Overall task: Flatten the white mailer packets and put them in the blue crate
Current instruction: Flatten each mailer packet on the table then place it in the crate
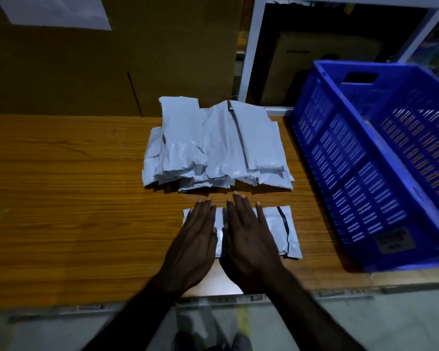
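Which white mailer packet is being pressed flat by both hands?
The single packet nearest the table's front edge, under the left hand and right hand; the others lie heaped in the pile behind it.

Packet on table; pile behind; crate right.

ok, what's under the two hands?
One white mailer packet flat on the wooden table, pressed by the left hand and right hand. Its middle is covered; only the edges and black seal strip show.

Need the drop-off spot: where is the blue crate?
Head view: the blue crate stands at the table's right end, just right of the packet pile.
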`<state>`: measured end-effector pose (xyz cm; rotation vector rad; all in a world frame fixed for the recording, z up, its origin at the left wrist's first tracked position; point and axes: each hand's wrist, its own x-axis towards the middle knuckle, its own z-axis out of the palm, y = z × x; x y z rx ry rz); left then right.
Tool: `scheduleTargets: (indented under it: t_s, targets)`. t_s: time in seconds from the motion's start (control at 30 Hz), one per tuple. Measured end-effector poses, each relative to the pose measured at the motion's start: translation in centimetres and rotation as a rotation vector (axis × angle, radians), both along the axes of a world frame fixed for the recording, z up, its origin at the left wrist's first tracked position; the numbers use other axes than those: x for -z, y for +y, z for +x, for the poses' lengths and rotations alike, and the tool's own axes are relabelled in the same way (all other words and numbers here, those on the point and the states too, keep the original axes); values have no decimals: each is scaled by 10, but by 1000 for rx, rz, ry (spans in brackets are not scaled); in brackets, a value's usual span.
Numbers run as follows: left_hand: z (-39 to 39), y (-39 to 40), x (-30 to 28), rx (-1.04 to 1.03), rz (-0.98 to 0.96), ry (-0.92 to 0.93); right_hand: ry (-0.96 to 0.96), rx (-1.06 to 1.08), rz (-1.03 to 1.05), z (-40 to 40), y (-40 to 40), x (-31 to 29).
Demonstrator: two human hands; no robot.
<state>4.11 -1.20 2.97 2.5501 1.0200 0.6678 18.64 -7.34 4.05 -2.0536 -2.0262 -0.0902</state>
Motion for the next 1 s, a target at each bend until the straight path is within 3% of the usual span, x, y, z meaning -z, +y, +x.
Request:
scheduleTargets:
  t_s: [0.3, 0.67, 1.0]
  targets:
    - [8, -3, 17, -26, 45, 186, 73, 74, -28, 2, -7, 29]
    - [7, -1, 16, -25, 9, 235, 135, 75, -51, 5, -7, 29]
    - [36, -2, -6, 47, 132, 332, -93, 163, -81, 43, -11, 10]
